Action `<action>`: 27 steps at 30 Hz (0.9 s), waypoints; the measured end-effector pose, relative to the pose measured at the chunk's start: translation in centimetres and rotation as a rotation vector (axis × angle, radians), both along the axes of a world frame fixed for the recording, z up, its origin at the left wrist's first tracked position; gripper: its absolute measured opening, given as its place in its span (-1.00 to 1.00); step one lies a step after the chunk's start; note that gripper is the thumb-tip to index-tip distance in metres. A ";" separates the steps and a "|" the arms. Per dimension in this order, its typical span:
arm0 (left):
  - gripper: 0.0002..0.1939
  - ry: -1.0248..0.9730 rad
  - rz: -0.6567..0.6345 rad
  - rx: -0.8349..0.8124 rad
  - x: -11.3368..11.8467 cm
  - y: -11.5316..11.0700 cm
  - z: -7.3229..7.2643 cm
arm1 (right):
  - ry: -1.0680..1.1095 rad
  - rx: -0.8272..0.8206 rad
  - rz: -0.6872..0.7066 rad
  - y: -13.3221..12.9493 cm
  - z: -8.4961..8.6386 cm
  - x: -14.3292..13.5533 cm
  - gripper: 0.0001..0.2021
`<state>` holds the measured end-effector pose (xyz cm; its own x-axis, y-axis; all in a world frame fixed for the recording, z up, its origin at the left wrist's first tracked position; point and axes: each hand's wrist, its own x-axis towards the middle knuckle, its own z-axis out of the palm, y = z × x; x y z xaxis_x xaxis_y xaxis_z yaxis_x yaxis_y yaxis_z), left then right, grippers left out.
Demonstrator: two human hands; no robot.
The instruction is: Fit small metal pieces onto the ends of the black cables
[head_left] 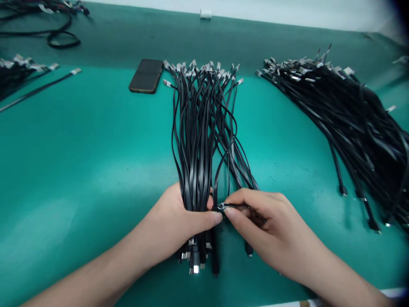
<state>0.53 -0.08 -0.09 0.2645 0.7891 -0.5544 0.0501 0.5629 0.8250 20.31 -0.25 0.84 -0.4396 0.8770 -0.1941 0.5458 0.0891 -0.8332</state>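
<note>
The left hand [182, 213] comes in from the near left, wrapped round the bundle [196, 162] of black cables mid-table, thumb across its front. The right hand [265, 226], from the near right, pinches a small shiny piece [223, 206] by that thumb; I can't tell what it is. Most left fingers are hidden behind the bundle. The right pile [354, 115] runs out of view.

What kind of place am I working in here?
Probably a cable assembly or sorting workbench: a green work surface, the bundle of flat black cables in your left hand, and a large cable pile on the right.
</note>
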 end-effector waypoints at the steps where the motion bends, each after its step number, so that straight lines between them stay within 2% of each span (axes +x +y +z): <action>1: -0.76 0.002 -0.015 0.004 0.0 0.0 -0.1 | 0.000 0.000 0.006 0.0 0.0 0.0 -0.79; 20: -0.78 0.030 -0.041 0.022 0.0 0.2 0.3 | -0.029 0.123 0.082 0.4 0.3 -0.1 -0.78; 24: -0.77 0.043 -0.003 0.025 -0.1 0.3 0.3 | -0.029 0.097 0.002 0.4 0.0 -0.3 -0.78; 27: -0.77 0.060 -0.021 0.021 -0.1 0.2 0.1 | -0.026 0.056 -0.095 0.3 -0.2 -0.4 -0.79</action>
<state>0.43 0.08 0.05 0.2480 0.7951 -0.5534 0.1116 0.5440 0.8316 19.94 0.02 0.63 -0.3497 0.9242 -0.1536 0.5754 0.0825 -0.8137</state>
